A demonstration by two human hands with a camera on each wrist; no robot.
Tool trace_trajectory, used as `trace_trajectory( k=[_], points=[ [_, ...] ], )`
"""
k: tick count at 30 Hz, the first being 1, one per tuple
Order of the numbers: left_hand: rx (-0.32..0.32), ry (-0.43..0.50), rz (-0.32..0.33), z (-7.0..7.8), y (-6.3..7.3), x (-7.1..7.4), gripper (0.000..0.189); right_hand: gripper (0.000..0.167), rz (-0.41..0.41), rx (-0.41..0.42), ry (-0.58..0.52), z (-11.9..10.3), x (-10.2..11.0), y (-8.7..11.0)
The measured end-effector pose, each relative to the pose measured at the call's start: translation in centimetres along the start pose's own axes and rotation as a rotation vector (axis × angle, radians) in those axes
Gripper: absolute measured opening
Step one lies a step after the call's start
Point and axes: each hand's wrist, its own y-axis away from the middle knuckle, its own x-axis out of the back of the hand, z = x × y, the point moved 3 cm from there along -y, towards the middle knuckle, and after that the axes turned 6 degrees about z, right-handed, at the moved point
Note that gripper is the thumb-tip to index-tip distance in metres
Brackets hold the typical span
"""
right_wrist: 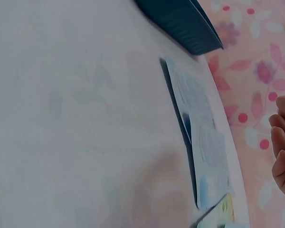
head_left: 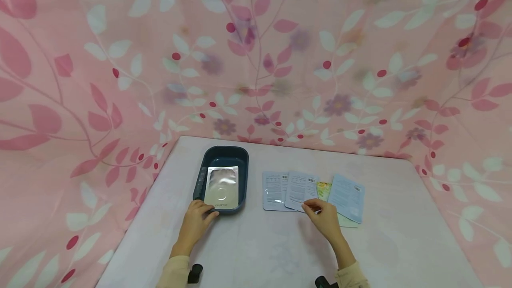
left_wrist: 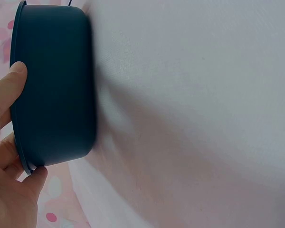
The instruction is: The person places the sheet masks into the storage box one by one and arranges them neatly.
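Observation:
My left hand (head_left: 195, 222) grips the near left corner of a dark blue rectangular plastic tub (head_left: 227, 151). In the left wrist view, its fingers and thumb (left_wrist: 19, 69) hold the tub's rim. A silver and pale gold flat sachet (head_left: 222, 186), like a face-mask packet, lies inside the tub. The right hand (head_left: 325, 219) hovers by the near edge of a light blue printed sachet (head_left: 301, 190), fingers loosely bent and holding nothing. That sachet overlaps another light blue one (head_left: 274, 192). To the right, a third blue sachet (head_left: 347, 198) partly covers a green and yellow one (head_left: 323, 189).
Everything rests on a white-covered table (head_left: 256, 252). A pink floral cloth (head_left: 256, 57) hangs behind the table and along both sides. Beside the silver sachet, a dark strip-like item (head_left: 201, 183) lies along the tub's left wall; its kind is unclear.

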Motion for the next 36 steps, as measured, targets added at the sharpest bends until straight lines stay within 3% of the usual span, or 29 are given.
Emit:
trace_trajectory(
  k=[10,17,29,36],
  points=[
    [-0.006,0.008,0.003,0.0,0.0,0.2,0.022,0.006,0.071,-0.054,0.056,3.5,2.8,0.8],
    [-0.008,0.011,0.009,0.2,0.0,0.3,0.022,0.01,0.091,-0.141,0.116,5.4,4.7,1.3],
    [0.016,0.01,-0.008,0.2,-0.1,0.2,0.021,0.014,0.12,-0.228,0.149,7.5,6.8,1.4],
    [0.004,0.008,0.017,0.2,0.0,0.1,0.023,0.019,0.172,-0.268,0.222,9.8,7.6,1.6]
  ],
)
